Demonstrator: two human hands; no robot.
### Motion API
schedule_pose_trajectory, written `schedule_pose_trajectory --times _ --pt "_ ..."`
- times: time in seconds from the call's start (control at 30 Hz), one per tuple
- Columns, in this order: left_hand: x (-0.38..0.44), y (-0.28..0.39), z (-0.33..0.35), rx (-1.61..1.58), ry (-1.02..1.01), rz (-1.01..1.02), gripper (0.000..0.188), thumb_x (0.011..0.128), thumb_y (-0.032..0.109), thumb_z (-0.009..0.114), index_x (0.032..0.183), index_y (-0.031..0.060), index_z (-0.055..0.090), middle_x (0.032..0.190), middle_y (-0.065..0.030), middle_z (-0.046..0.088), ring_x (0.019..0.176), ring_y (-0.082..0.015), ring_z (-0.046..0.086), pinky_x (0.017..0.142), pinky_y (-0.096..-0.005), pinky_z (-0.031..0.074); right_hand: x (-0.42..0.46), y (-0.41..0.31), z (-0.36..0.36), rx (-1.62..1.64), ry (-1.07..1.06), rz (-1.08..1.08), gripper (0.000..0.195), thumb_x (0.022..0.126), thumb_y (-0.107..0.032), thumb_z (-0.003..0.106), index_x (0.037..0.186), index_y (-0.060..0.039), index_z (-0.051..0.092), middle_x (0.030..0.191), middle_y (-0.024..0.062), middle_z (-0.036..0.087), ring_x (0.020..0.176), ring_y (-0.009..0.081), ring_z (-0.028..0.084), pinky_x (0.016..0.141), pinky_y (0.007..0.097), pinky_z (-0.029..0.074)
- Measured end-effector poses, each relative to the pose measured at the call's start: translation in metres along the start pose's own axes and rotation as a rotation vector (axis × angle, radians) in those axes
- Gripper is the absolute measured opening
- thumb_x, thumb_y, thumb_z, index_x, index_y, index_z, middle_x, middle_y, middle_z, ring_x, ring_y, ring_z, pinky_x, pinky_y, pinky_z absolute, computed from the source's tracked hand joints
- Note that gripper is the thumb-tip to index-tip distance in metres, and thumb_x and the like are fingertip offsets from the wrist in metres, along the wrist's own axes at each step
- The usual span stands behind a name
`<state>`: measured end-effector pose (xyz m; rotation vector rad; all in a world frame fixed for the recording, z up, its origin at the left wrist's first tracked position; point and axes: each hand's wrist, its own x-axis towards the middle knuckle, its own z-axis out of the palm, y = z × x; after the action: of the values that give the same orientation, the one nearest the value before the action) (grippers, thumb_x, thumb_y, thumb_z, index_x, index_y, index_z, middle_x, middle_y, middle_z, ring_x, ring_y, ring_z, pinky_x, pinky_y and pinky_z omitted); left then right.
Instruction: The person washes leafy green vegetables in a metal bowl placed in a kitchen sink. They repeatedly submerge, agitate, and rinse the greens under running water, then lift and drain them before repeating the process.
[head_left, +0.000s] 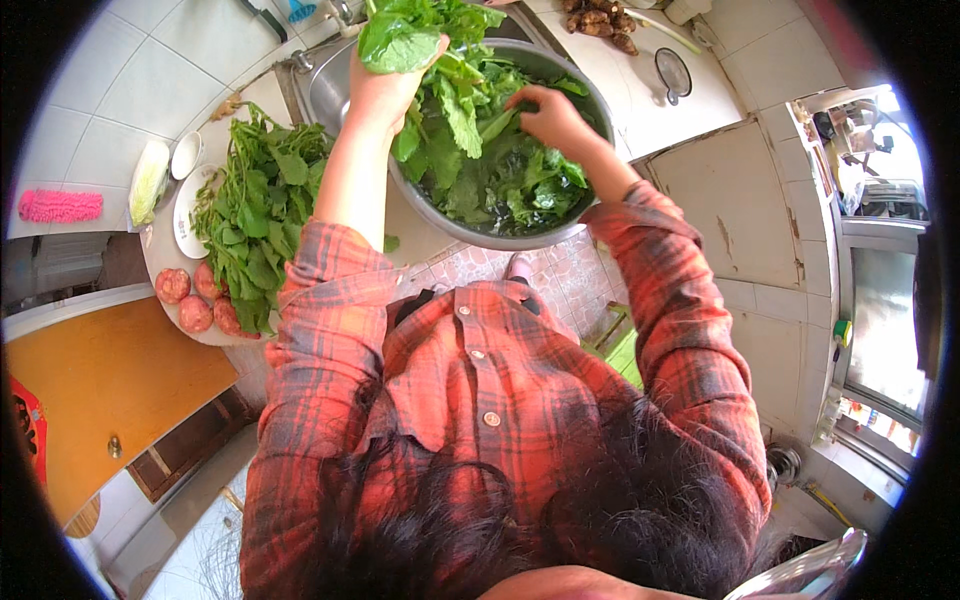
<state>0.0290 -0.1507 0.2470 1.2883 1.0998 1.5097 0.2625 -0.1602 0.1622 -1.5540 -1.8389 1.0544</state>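
Observation:
A bunch of wet leafy greens (401, 46) is gripped in my left hand (386, 97), raised over the left part of a large metal basin (480, 238). Some of its leaves hang down into the basin. My right hand (553, 121) is over the basin's right side, with thumb and fingers pinched on a green leaf (499, 124). Water and many loose greens (540, 184) fill the basin. Left of my left forearm, a large heap of leafy greens (262, 202) lies on the counter, partly over a white plate (187, 214).
A steel sink (330, 82) lies behind the basin. Several red-skinned potatoes (195, 313), a napa cabbage (148, 184) and a small white bowl (187, 155) are at left. At right are brown root vegetables (596, 22) and a small strainer (673, 73). A green stool (624, 356) stands below.

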Motion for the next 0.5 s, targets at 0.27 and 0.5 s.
schedule_pose_trajectory --times 0.27,0.5 --pt "-0.004 0.018 -0.002 -0.109 0.007 0.054 0.039 0.074 -0.004 0.071 0.11 0.0047 0.058 0.098 -0.0025 0.061 0.086 -0.0145 0.057 0.076 -0.0292 0.049 -0.016 -0.079 -0.044 0.363 0.136 -0.249 0.018 0.081 0.002 0.054 0.096 -0.0047 0.061 0.089 -0.0021 0.06 0.079 0.0054 0.055 0.07 0.0196 0.047" --pt "-0.002 0.006 0.0 -0.153 -0.001 0.105 0.041 0.074 -0.004 0.071 0.111 0.0047 0.056 0.099 -0.0026 0.06 0.088 -0.0149 0.056 0.077 -0.0291 0.049 -0.011 0.004 -0.003 -0.428 0.12 -0.247 0.029 0.075 -0.017 0.067 0.102 -0.0085 0.06 0.114 0.0182 0.055 0.104 0.0313 0.055 0.091 0.04 0.044"
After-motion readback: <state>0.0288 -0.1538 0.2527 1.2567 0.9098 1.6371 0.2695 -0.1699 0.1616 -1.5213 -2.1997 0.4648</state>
